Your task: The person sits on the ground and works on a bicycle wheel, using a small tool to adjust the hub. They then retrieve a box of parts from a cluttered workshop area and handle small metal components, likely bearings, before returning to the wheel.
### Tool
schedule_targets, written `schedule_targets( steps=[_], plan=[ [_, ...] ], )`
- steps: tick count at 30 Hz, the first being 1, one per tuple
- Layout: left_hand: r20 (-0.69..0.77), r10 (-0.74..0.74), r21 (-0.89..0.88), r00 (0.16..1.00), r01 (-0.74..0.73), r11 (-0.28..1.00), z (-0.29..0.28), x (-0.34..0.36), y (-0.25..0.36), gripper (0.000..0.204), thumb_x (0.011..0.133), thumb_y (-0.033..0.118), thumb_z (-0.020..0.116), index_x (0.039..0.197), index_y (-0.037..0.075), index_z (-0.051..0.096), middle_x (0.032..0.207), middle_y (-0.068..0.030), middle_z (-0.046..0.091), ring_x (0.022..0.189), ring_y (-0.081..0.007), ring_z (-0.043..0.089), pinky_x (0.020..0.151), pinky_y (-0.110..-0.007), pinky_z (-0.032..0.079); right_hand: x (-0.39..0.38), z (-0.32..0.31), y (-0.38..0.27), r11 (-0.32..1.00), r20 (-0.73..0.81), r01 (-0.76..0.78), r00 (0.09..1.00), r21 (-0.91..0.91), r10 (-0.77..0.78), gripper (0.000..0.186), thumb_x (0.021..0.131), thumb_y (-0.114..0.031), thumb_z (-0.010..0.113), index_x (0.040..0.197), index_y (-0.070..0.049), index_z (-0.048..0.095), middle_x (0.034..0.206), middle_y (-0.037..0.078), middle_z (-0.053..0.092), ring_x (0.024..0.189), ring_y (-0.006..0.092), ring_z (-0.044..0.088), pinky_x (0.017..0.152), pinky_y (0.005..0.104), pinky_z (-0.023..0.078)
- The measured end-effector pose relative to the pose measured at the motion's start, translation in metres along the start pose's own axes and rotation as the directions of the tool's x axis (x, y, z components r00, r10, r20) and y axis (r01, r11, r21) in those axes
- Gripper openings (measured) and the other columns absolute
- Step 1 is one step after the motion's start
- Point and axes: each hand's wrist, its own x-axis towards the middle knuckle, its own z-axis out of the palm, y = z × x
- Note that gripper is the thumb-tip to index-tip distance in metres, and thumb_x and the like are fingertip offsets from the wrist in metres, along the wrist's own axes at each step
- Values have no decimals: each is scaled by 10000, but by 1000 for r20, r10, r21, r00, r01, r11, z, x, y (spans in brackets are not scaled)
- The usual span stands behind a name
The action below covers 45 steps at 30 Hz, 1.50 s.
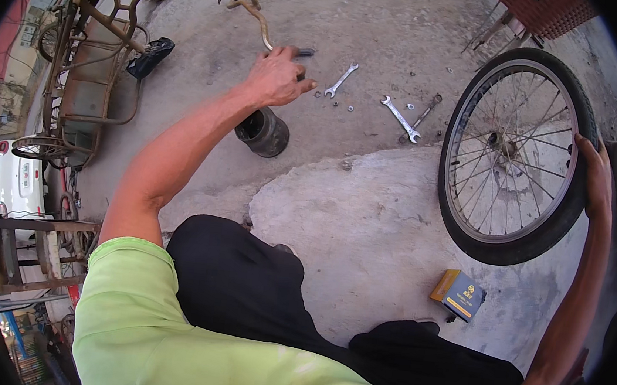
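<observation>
My left hand (pixel 283 75) is open over the concrete, thumb apart and fingers loosely bent beside a bent metal bar (pixel 260 23) and a dark tool (pixel 306 52); I cannot tell whether it touches them. Below it is a dark cylindrical container (pixel 269 138). My right hand (pixel 597 176) grips the black tyre (pixel 496 251) of a spoked bicycle wheel at its right side. Between my hands lie a small open-ended wrench (pixel 341 80), a larger wrench (pixel 399 118), a darker bar tool (pixel 428 111) and several small nuts.
A rusty tricycle frame (pixel 92 90) with a black bag (pixel 149 58) is at the left, near a white car (pixel 26 173) and a wooden stand (pixel 38 226). A blue-and-yellow box (pixel 462 296) lies near my right knee. A red woven object (pixel 545 11) is at top right.
</observation>
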Motion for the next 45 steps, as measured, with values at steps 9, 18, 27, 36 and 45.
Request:
schedule_targets(
  steps=[9,18,27,36,45],
  plan=[
    [111,-101,158,989,83,984,120,-121,-62,403,856,409,741,1075,76,803,1481,-209,510,1479,-372,343,1159,-611,284,1,17,-7,1000,49,-5,999,18,4,654,889,-414,689,1351,36,576,1136,133,677,921,176,643,859,296,498],
    [126,-478,-367,869,489,791,111,-119,-35,565,895,347,720,1375,60,634,1271,-236,673,1223,-399,632,1026,-468,498,7,21,0,999,20,-13,1000,32,12,645,894,-388,690,1383,15,569,1165,130,682,942,180,649,870,298,502],
    [370,-424,-490,826,562,666,160,-185,-19,827,928,377,697,1583,6,355,947,-193,747,911,-376,718,850,-451,545,12,30,-12,997,47,-27,999,71,23,696,867,-409,706,1379,41,560,1141,146,690,912,185,663,836,303,517],
    [279,-563,-485,778,620,617,157,-172,-15,840,931,343,681,1616,43,299,957,-182,752,930,-380,719,852,-474,542,12,26,14,996,55,-55,997,74,51,570,928,-406,677,1348,-29,597,1051,70,684,832,138,634,785,281,516],
    [392,-343,-727,853,516,452,142,-202,-20,836,956,279,694,1631,86,241,1036,-165,729,857,-292,703,818,-424,556,-2,14,-2,999,38,-29,999,36,27,568,945,-461,670,1336,-54,606,1060,51,664,912,146,628,824,282,504]
  ],
)
